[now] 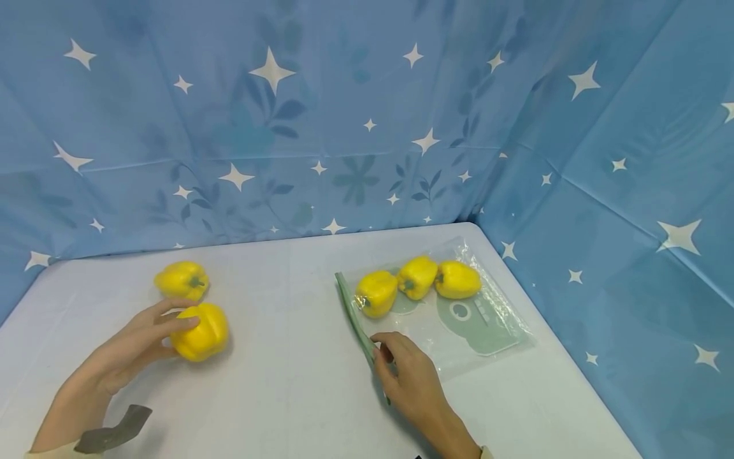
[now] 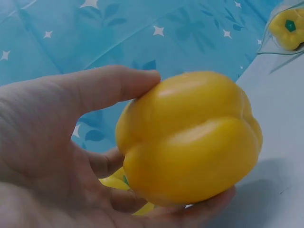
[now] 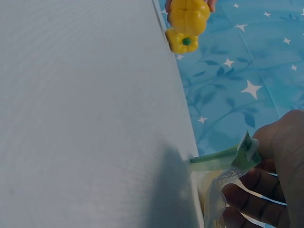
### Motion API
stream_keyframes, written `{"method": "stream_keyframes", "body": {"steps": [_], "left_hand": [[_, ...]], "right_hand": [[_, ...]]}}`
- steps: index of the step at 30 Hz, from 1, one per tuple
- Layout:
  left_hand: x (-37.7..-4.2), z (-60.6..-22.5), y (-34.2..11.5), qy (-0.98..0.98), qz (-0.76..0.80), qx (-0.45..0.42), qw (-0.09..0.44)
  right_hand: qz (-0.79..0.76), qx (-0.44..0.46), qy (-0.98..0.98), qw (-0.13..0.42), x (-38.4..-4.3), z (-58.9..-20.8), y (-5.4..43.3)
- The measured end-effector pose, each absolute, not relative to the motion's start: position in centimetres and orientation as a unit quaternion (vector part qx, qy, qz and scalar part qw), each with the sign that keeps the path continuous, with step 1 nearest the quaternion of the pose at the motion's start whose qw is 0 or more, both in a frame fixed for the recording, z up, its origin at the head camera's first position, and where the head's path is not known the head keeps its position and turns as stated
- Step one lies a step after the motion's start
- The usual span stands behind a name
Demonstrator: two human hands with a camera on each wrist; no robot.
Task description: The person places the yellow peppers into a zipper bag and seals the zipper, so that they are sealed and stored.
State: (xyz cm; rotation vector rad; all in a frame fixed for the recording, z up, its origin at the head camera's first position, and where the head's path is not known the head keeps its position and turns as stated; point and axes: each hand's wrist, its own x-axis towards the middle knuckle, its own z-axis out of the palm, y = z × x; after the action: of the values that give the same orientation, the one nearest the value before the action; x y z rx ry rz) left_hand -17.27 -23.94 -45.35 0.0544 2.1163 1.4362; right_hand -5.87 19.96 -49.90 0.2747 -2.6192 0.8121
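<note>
My left hand (image 1: 143,331) grips a yellow bell pepper (image 2: 190,137), thumb on one side and fingers under the other. Just behind it another yellow bell pepper (image 1: 182,280) lies on the table. On the right, my right hand (image 1: 410,376) pinches the green zip edge (image 3: 218,159) of a clear plastic zip bag (image 1: 413,331) between thumb and fingers. Inside the bag, three yellow bell peppers sit in a row: the left one (image 1: 376,294), the middle one (image 1: 417,277) and the right one (image 1: 458,280). Green printed shapes (image 1: 478,325) show on the bag.
A white-covered table (image 1: 275,382) carries everything. Blue curtains (image 1: 344,115) with white stars stand along its back and right side. The bag lies near the table's right edge. A dark grey band (image 1: 115,432) crosses the left wrist.
</note>
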Motion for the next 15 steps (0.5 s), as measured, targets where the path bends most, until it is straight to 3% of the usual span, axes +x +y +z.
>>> {"method": "stream_keyframes", "body": {"steps": [15], "left_hand": [[-17.1,-46.0,-21.7,0.773,0.564,0.034,0.288]], "right_hand": [[0.290,0.093,-0.935,0.182,-5.7,-49.6,19.9]]}}
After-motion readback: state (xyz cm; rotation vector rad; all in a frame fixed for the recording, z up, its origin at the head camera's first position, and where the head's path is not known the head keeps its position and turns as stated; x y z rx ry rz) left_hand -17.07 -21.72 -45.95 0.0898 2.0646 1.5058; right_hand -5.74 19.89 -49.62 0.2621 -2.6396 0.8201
